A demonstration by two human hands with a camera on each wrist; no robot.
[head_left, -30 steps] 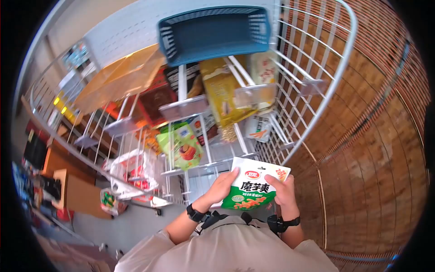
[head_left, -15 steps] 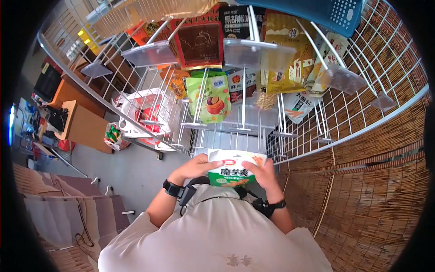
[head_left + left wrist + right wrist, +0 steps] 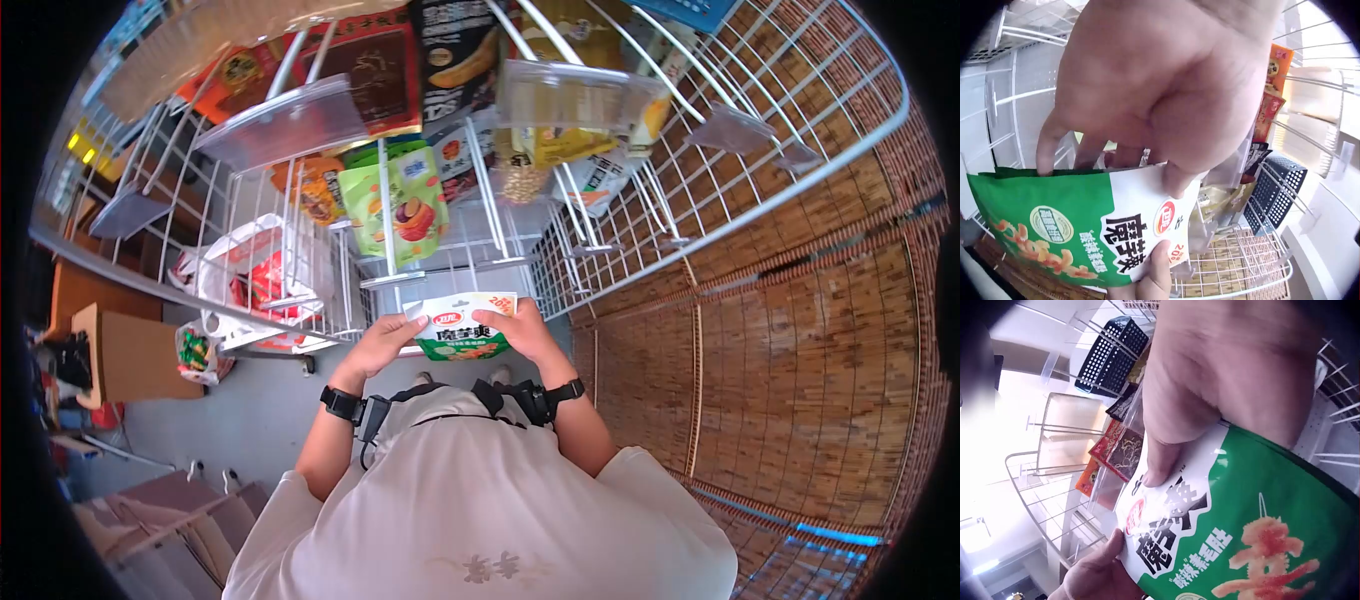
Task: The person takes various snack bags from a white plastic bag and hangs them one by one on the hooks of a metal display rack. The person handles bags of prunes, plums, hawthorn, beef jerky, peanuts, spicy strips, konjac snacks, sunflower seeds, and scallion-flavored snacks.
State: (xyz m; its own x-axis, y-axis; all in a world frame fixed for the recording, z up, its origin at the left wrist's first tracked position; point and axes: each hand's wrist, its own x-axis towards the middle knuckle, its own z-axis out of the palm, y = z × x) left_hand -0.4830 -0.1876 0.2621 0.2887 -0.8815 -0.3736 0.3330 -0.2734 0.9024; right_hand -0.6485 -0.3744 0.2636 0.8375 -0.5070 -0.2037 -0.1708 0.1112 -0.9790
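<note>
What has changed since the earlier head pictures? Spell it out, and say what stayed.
The head view shifted: the blue basket, fully shown at first, now only peeks in at the top. The white-and-green packet sits higher and further left in frame, looking more level. Nothing was taken or let go: left hand and right hand still hold it; the racked bags look unmoved.

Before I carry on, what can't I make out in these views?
Head view: the back of the green-and-white plastic snack bag, hidden by its own front.
Head view: most of the blue plastic basket, cut off by the top edge.
Head view: print on the gold plastic bag, obscured by a clear plastic label holder.
Left wrist view: much of the right hand, behind the snack bag and cut off below.
Right wrist view: part of the left hand, cut off below.
</note>
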